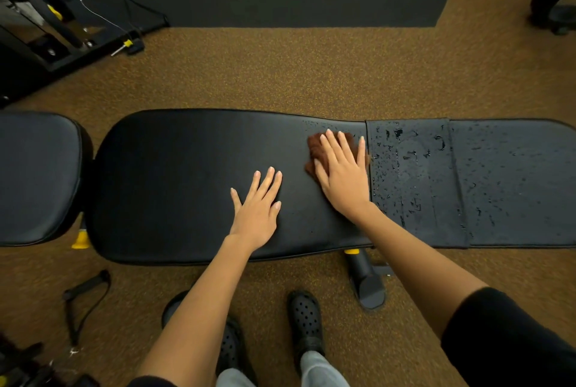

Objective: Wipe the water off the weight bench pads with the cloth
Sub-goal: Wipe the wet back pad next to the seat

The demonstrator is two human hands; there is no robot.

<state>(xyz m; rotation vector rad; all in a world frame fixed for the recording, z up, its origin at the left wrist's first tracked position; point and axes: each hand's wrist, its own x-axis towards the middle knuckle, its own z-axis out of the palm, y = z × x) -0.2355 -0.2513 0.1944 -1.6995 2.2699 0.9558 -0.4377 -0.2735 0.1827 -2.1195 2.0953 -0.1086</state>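
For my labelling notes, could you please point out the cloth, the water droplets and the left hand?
cloth (314, 149): head view, bunched left part.
water droplets (405, 156): head view, wet strip.
left hand (258, 209): head view, back of hand.

Left hand (256, 211): palm down, fingers straight and slightly spread, forearm bare, reaching forward from lower centre; right hand (343, 172): palm down, fingers extended flat and lightly fanned, wrist angled leftward, forearm bare, upper arm in a dark sleeve, well apart from the left.
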